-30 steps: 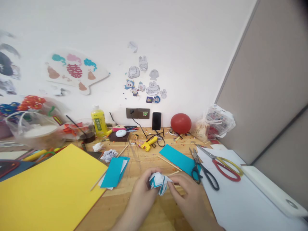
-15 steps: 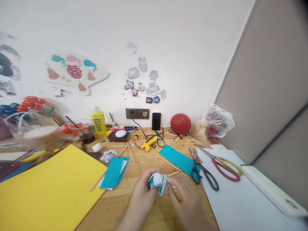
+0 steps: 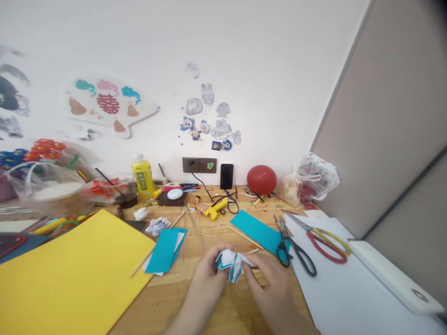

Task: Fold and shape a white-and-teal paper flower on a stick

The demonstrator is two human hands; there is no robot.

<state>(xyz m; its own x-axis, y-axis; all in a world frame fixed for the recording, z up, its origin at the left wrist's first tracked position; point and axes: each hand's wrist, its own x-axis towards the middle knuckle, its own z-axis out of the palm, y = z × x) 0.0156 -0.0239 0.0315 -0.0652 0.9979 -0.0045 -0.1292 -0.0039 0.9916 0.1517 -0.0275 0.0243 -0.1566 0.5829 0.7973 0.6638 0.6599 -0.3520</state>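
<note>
Over the near middle of the wooden table [image 3: 150,302], I had the left hand [image 3: 207,275] gripping a folded white-and-blue paper piece [image 3: 229,261] between thumb and fingers, while the right hand [image 3: 271,281] pinched its right edge. To the left, I saw blue papers [image 3: 162,253] by the right corner of a yellow sheet [image 3: 73,274]. To the right lay black-handled scissors [image 3: 286,235]; farther off, a yellow glue gun [image 3: 214,211].
</note>
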